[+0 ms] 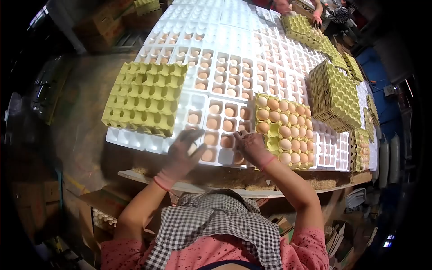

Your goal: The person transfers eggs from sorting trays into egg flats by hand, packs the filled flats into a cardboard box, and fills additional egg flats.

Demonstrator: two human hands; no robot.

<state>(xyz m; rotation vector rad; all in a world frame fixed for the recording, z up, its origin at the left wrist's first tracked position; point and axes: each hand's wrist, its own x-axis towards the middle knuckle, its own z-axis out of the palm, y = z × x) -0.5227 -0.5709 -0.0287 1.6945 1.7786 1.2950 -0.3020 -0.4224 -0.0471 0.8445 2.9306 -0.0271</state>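
My left hand (pixel 182 153), gloved and smeared by motion, is over the near edge of the white foam egg trays (pixel 226 156). A pale egg (pixel 192 149) shows between its thumb and fingers. My right hand (pixel 253 146), also gloved, reaches palm down to the right side of the same tray, fingers bent and pressed together over a cell. Whatever lies under those fingertips is hidden. Brown eggs (pixel 210 138) sit in many of the tray's cells. Right beside my right hand lies a yellow pulp egg tray (pixel 273 143), mostly filled with eggs, with some bare cups on its left side.
An upturned-looking stack of yellow pulp trays (pixel 146 96) stands at the left. A taller stack (pixel 335 94) rises at the right. More foam trays (pixel 202 18) cover the table's far part. Another person's gloved hand (pixel 317 19) is at the far right. A cardboard box (pixel 105 204) sits below the table.
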